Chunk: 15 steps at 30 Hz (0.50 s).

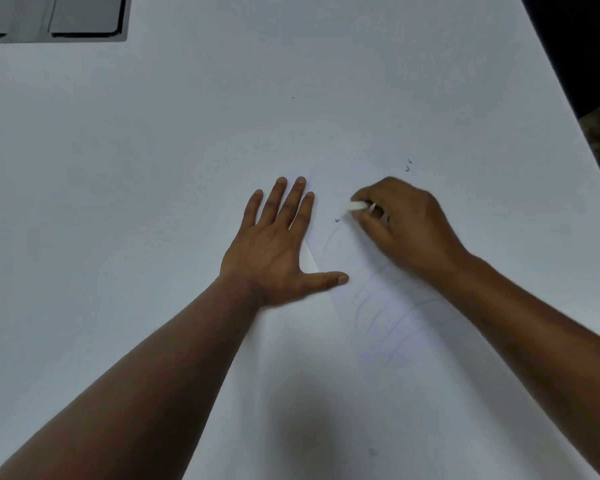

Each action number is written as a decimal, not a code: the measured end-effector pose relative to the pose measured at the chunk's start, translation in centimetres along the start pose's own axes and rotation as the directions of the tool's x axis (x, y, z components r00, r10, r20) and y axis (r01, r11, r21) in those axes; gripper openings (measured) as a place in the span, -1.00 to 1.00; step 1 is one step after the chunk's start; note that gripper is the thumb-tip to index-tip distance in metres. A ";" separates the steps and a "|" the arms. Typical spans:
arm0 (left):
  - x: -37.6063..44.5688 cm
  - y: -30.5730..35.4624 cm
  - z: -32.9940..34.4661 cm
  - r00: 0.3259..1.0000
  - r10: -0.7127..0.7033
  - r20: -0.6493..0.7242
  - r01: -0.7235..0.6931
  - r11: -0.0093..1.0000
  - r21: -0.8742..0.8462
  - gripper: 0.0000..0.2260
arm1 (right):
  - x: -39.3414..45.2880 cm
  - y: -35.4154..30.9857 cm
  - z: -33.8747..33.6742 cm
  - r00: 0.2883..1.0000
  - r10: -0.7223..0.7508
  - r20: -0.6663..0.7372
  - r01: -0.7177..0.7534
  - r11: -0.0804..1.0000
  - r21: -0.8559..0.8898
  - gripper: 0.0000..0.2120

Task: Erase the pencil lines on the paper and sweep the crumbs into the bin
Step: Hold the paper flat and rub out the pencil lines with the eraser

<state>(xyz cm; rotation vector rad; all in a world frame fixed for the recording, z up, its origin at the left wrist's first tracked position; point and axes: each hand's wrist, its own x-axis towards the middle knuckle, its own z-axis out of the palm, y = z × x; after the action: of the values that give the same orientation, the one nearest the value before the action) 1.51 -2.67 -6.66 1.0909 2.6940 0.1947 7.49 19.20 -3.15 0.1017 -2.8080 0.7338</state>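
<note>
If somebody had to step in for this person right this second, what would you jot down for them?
Left hand: flat, fingers spread, pressing the white sheet of paper onto the white table.
Right hand: grip closed on a small white eraser, its tip on the sheet's upper end.
Done: rubbing has begun; a few dark eraser crumbs lie beyond the right hand, one beside the eraser.
Left: faint curved pencil lines remain lower down the sheet. Finish them, then sweep up the crumbs. No bin is in view.
</note>
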 end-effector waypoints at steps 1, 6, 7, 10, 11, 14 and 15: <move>0.0 0.0 0.1 1.000 0.008 0.001 -0.008 1.000 0.000 0.07 | -0.6 -0.6 0.2 1.000 -0.018 0.012 0.018 1.000 0.020 -0.86; 0.1 0.0 0.2 1.000 0.030 0.003 -0.030 1.000 0.005 -0.01 | -2.3 -2.2 1.7 0.992 -0.070 0.104 0.068 0.997 0.027 -0.82; 0.1 -0.1 0.2 1.000 0.030 0.000 -0.030 1.000 0.003 -0.01 | -2.3 -2.2 1.9 0.991 -0.068 0.115 0.066 0.998 0.022 -0.83; 0.0 -0.1 0.2 1.000 0.023 -0.003 -0.023 1.000 0.002 0.02 | -1.4 -2.1 1.3 0.999 0.020 0.031 -0.022 0.998 0.060 -0.86; 0.0 0.0 0.1 1.000 0.019 0.000 -0.019 1.000 0.002 0.03 | -1.0 -2.1 0.9 0.990 0.137 -0.010 -0.135 0.980 0.144 -0.86; -0.1 0.0 0.1 1.000 0.008 -0.008 -0.008 1.000 -0.001 0.08 | 0.4 -3.3 0.2 0.826 0.534 0.181 -0.531 0.632 0.564 -0.88; -0.1 0.1 0.1 1.000 0.010 -0.015 -0.010 1.000 -0.005 0.08 | 0.7 -3.7 0.3 0.783 0.566 0.258 -0.581 0.516 0.629 -0.88</move>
<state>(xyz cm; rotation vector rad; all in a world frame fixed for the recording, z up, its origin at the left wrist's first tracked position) 1.62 -2.66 -6.72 1.1056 2.7009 0.2119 7.23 15.82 -1.50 -0.7559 -2.3811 1.9113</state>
